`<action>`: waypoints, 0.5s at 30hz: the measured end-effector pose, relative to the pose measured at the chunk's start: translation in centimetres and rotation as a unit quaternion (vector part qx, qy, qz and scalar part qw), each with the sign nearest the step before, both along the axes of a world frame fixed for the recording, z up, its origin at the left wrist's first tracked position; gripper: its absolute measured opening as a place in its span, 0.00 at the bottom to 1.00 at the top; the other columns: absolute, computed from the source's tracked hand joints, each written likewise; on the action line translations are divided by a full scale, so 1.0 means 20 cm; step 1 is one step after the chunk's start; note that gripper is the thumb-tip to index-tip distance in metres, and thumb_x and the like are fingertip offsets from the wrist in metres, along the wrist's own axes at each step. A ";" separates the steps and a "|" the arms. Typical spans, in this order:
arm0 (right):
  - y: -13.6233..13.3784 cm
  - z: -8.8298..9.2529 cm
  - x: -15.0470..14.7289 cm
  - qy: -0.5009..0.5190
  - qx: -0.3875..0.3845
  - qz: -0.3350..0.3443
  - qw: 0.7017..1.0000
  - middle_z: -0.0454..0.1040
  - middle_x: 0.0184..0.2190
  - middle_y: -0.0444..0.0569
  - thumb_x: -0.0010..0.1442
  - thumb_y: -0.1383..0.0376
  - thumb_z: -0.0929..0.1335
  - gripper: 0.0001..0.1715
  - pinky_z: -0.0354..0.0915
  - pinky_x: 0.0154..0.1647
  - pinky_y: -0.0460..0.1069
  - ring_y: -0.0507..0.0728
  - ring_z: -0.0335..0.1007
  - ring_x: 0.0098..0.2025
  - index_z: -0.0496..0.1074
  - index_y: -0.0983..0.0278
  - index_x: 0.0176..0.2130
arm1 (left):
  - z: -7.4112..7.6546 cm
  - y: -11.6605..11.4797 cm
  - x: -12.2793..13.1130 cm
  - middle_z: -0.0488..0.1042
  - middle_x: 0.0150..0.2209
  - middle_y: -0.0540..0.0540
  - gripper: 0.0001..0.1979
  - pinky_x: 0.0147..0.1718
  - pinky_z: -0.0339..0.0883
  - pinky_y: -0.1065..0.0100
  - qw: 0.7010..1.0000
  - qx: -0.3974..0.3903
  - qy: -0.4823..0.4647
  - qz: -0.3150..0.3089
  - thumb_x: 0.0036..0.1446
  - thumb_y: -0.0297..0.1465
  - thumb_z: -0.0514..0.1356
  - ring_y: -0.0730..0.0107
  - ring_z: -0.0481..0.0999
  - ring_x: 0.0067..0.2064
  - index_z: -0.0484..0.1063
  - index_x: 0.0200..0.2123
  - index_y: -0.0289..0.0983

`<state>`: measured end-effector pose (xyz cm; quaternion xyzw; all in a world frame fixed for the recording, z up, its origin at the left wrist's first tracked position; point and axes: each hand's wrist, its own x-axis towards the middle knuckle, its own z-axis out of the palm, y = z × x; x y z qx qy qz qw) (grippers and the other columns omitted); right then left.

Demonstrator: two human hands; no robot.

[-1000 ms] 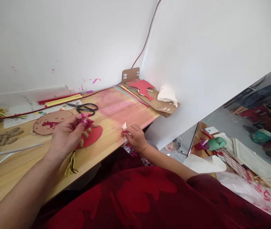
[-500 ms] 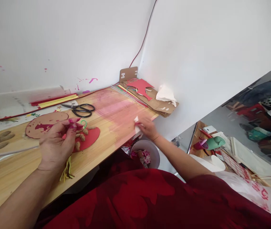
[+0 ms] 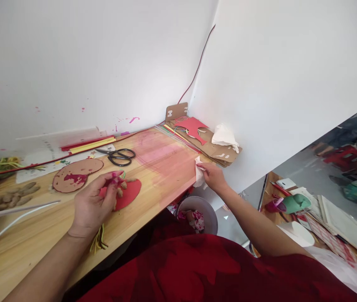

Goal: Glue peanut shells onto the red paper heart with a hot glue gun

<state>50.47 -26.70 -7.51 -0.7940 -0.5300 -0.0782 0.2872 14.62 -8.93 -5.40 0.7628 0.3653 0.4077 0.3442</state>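
Observation:
My right hand (image 3: 214, 175) pinches a white tissue (image 3: 198, 172) that hangs by the table's right edge, above the bin (image 3: 212, 214). My left hand (image 3: 95, 199) is raised over the table, thumb and fingertips pressed together and stained magenta. Whatever those fingers hold, if anything, is hidden. Just beyond it lies a red paper oval (image 3: 130, 193) with several peanuts (image 3: 120, 193) on it, partly covered by the hand. Yellow and dark yarn strands (image 3: 98, 241) show below the wrist. Farther back is a cardboard piece (image 3: 67, 180) with magenta paint patches.
Black-handled scissors (image 3: 122, 157) lie near the wall. Loose peanuts (image 3: 15, 196) and a white cable (image 3: 11, 225) are at left. In the corner, red paper (image 3: 194, 128) and crumpled tissue (image 3: 224, 136) rest on folded cardboard (image 3: 227, 156). A cluttered side surface (image 3: 268, 184) stands at right.
My right hand has carried the tissue rightward from over the tabletop to its edge above the bin. The camera view has shifted slightly; my left hand keeps its pinch near the red oval.

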 end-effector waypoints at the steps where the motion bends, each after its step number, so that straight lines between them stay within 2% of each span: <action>1: -0.01 0.01 0.00 0.010 0.004 -0.012 1.000 0.83 0.46 0.53 0.61 0.71 0.62 0.22 0.71 0.52 0.55 0.61 0.78 0.47 0.82 0.63 0.47 | 0.00 0.00 0.00 0.82 0.37 0.46 0.18 0.37 0.75 0.68 1.000 0.015 0.002 -0.002 0.64 0.40 0.57 0.71 0.78 0.30 0.76 0.51 0.37; 4: 0.03 0.06 0.02 0.032 0.011 -0.042 0.999 0.84 0.42 0.50 0.65 0.67 0.60 0.23 0.73 0.44 0.53 0.59 0.80 0.40 0.81 0.63 0.49 | 0.00 0.00 0.00 0.82 0.37 0.47 0.17 0.38 0.75 0.67 0.999 0.045 0.009 -0.013 0.64 0.39 0.57 0.69 0.79 0.32 0.76 0.51 0.39; 6: 0.08 0.09 0.04 0.033 0.007 -0.052 0.998 0.84 0.42 0.51 0.65 0.66 0.61 0.23 0.74 0.45 0.54 0.60 0.80 0.40 0.81 0.64 0.50 | 0.00 0.00 0.00 0.82 0.38 0.48 0.17 0.40 0.75 0.65 0.999 0.049 0.016 -0.015 0.64 0.40 0.57 0.67 0.80 0.33 0.75 0.52 0.41; 9: 0.13 0.11 0.06 0.010 0.002 -0.059 0.998 0.81 0.50 0.57 0.62 0.70 0.63 0.24 0.69 0.58 0.60 0.65 0.76 0.53 0.79 0.67 0.54 | 0.01 0.00 -0.01 0.82 0.38 0.48 0.16 0.43 0.75 0.63 0.999 0.047 0.022 -0.003 0.64 0.41 0.57 0.66 0.80 0.33 0.76 0.51 0.42; 12: 0.11 0.08 0.02 -0.044 -0.012 -0.026 0.999 0.72 0.62 0.59 0.61 0.74 0.64 0.28 0.56 0.70 0.63 0.66 0.62 0.67 0.76 0.66 0.58 | 0.02 0.00 0.00 0.82 0.36 0.49 0.15 0.41 0.76 0.64 0.998 0.055 0.017 0.007 0.64 0.41 0.57 0.65 0.81 0.34 0.76 0.49 0.43; 13: 0.09 0.06 -0.01 -0.065 -0.025 -0.006 0.998 0.71 0.63 0.58 0.62 0.74 0.63 0.27 0.55 0.71 0.63 0.66 0.61 0.68 0.76 0.65 0.58 | 0.02 0.00 0.00 0.82 0.36 0.50 0.14 0.40 0.76 0.64 0.998 0.062 0.018 0.007 0.64 0.41 0.57 0.65 0.81 0.34 0.76 0.48 0.44; 15: 0.05 0.02 -0.06 -0.094 -0.055 0.032 0.994 0.74 0.61 0.57 0.65 0.73 0.61 0.26 0.60 0.69 0.61 0.64 0.66 0.65 0.78 0.62 0.56 | 0.01 0.00 0.00 0.83 0.36 0.50 0.13 0.40 0.76 0.63 0.996 0.081 0.026 0.007 0.63 0.41 0.57 0.63 0.82 0.35 0.76 0.46 0.45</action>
